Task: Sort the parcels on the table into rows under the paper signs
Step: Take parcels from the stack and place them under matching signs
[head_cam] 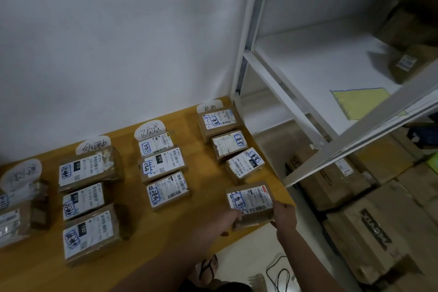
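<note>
Brown cardboard parcels with white labels lie in rows on a yellow-orange table [132,232], each row under a paper sign at the wall. Signs stand at far left [22,172], left-middle [93,147], centre [149,131] and right [209,107]. The right row holds three parcels [219,119] [229,144] [245,163]. A further parcel [248,199] sits at that row's near end by the table edge. My left hand [228,220] grips its near-left corner and my right hand [285,217] grips its near-right side.
A white metal shelf rack [272,71] stands right of the table, with a yellow sheet [362,102] and boxes on its shelf. Large cardboard boxes [369,227] are stacked on the floor beneath. A black cable [279,272] lies on the white floor near the table edge.
</note>
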